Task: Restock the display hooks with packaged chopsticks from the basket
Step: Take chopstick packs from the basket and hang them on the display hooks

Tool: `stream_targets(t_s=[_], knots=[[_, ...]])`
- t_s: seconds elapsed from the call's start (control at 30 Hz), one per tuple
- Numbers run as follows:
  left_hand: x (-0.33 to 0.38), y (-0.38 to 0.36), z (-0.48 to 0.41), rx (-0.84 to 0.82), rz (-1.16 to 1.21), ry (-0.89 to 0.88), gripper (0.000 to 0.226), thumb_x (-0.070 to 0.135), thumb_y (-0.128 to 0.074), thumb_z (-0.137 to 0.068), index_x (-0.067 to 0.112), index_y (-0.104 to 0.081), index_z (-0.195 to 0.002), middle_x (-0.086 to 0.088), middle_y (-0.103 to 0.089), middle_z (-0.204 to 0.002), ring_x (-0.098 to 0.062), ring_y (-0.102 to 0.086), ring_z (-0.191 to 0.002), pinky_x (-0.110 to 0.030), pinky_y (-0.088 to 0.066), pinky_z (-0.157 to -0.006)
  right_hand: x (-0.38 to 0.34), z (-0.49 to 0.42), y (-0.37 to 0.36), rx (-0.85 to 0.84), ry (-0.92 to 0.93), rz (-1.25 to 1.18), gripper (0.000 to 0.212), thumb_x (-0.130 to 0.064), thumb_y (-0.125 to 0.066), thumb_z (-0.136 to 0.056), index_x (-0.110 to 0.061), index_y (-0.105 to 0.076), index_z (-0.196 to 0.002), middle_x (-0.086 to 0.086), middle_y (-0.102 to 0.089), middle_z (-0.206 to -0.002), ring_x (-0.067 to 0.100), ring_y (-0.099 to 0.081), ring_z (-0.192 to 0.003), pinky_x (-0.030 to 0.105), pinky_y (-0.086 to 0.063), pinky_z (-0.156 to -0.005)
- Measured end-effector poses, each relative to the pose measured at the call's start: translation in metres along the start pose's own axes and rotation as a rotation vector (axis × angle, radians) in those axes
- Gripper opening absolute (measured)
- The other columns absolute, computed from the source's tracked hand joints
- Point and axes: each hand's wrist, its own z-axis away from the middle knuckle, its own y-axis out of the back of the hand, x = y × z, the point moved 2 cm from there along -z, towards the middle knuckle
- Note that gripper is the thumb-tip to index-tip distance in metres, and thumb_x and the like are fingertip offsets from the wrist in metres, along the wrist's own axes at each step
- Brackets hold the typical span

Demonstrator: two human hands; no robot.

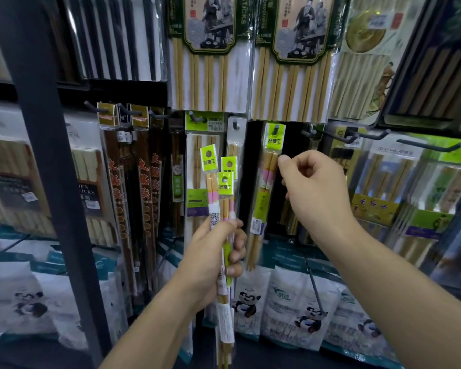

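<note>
Shop display racking fills the view: rows of dark hooks carrying packaged chopsticks, with large bamboo sets hung above and panda-printed bags stacked along the bottom. The basket named in the task is out of frame.

The left hand (218, 251) is closed around a bundle of slim chopstick packs (220, 187), held upright so their lime-green header tabs fan out above the fist, each with its round hang hole showing. At least three tabs are visible; more may be hidden behind them.

The right hand (312, 187) is up beside a matching pack already hanging on a hook (273, 129), its green header (276, 138) threaded over the peg. The thumb tip sits at the right edge of that hanging pack (264, 187), just below the header, with the fingers curled in loosely. Motion blur makes it hard to say whether the thumb and fingers are pinching the wrapper or only resting against it; the hand holds nothing else.

This looks like the moment of settling a hung pack before reaching for another. To do it well, the pack should be pushed back along the peg so it hangs straight and leaves room at the hook's tip. For the following pack, pinching the header close to its hole gives the best control, letting the hole be lined up squarely with the peg end rather than forced on at an angle, which could tear the thin tab. Keeping the left bundle fanned makes a single pack easier to pick off.
</note>
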Motion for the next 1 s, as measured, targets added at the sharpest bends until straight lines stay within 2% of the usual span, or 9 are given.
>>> stream_targets(t_s=[0.1, 0.2, 0.3, 0.5, 0.67, 0.8, 0.9, 0.97, 1.0], knots=[[-0.001, -0.002, 0.0, -0.019, 0.001, -0.017, 0.021, 0.013, -0.044, -0.105, 0.002, -0.061, -0.1, -0.008, -0.048, -0.067, -0.014, -0.039, -0.05, -0.023, -0.031, -0.039, 0.003, 0.009, -0.002, -0.135, 0.015, 0.002, 0.027, -0.034, -0.063, -0.098, -0.016, -0.065, -0.078, 0.011, -0.066, -0.075, 0.011, -0.055, -0.058, 0.026, -0.05, -0.056], [-0.001, -0.005, 0.0, -0.023, 0.035, -0.006, 0.029, 0.013, -0.044, -0.105, -0.004, -0.063, -0.118, -0.01, -0.052, -0.068, -0.016, -0.042, -0.051, -0.024, -0.034, -0.041, 0.003, 0.017, -0.01, -0.316, 0.02, -0.024, 0.02, -0.03, -0.066, -0.097, -0.02, -0.069, -0.081, 0.007, -0.069, -0.076, 0.003, -0.062, -0.059, 0.016, -0.049, -0.054], [0.0, -0.008, 0.001, -0.057, 0.081, 0.001, 0.015, 0.012, -0.048, -0.104, 0.004, -0.057, -0.113, -0.012, -0.059, -0.073, -0.018, -0.047, -0.054, -0.025, -0.038, -0.044, 0.004, 0.022, -0.017, -0.393, 0.009, -0.032, 0.014, -0.032, -0.071, -0.094, -0.022, -0.071, -0.084, 0.002, -0.072, -0.077, 0.006, -0.068, -0.069, 0.024, -0.054, -0.061], [0.001, -0.004, 0.001, -0.156, -0.006, -0.08, 0.015, 0.023, -0.068, -0.095, 0.009, -0.066, -0.097, -0.011, -0.066, -0.078, -0.018, -0.062, -0.063, -0.031, -0.055, -0.056, 0.003, 0.027, -0.02, -0.354, -0.013, -0.121, 0.022, -0.033, -0.08, -0.087, -0.013, -0.07, -0.083, -0.005, -0.066, -0.063, 0.004, -0.059, -0.049, 0.015, -0.048, -0.049], [0.003, -0.003, 0.003, -0.141, -0.07, -0.148, 0.013, 0.028, -0.077, -0.084, 0.016, -0.077, -0.088, -0.016, -0.071, -0.079, -0.022, -0.069, -0.064, -0.031, -0.058, -0.057, -0.002, 0.028, -0.018, -0.363, 0.006, -0.097, 0.018, -0.029, -0.076, -0.09, -0.015, -0.071, -0.082, -0.004, -0.065, -0.063, 0.0, -0.057, -0.054, 0.015, -0.049, -0.052], [0.006, -0.004, 0.004, -0.108, -0.037, -0.144, 0.032, 0.044, -0.064, -0.094, 0.017, -0.081, -0.096, -0.022, -0.076, -0.089, -0.028, -0.075, -0.072, -0.037, -0.063, -0.062, -0.01, 0.026, -0.015, -0.331, 0.032, -0.105, 0.019, -0.028, -0.074, -0.092, -0.014, -0.067, -0.081, -0.001, -0.064, -0.067, 0.001, -0.057, -0.056, 0.017, -0.049, -0.054], [0.006, -0.001, 0.002, -0.06, -0.063, -0.142, 0.034, 0.046, -0.06, -0.094, 0.02, -0.081, -0.098, -0.022, -0.078, -0.099, -0.033, -0.078, -0.088, -0.043, -0.064, -0.073, -0.015, 0.018, -0.01, -0.224, 0.057, -0.128, 0.016, -0.027, -0.072, -0.093, -0.014, -0.068, -0.086, 0.006, -0.066, -0.072, 0.008, -0.058, -0.061, 0.025, -0.052, -0.059], [0.003, 0.002, 0.0, 0.0, -0.171, -0.148, 0.032, 0.048, -0.059, -0.093, 0.027, -0.081, -0.096, -0.015, -0.08, -0.103, -0.03, -0.078, -0.096, -0.042, -0.063, -0.081, -0.02, 0.009, -0.006, -0.161, 0.056, -0.19, 0.011, -0.024, -0.071, -0.095, -0.014, -0.069, -0.091, 0.004, -0.065, -0.071, 0.006, -0.058, -0.059, 0.02, -0.048, -0.056], [0.003, 0.004, 0.0, 0.019, -0.21, -0.146, 0.031, 0.05, -0.058, -0.093, 0.029, -0.081, -0.095, -0.013, -0.08, -0.102, -0.028, -0.078, -0.095, -0.039, -0.063, -0.079, -0.021, 0.005, -0.004, -0.135, 0.055, -0.205, 0.01, -0.023, -0.069, -0.096, -0.014, -0.07, -0.092, 0.003, -0.063, -0.069, 0.005, -0.057, -0.057, 0.017, -0.046, -0.054]])
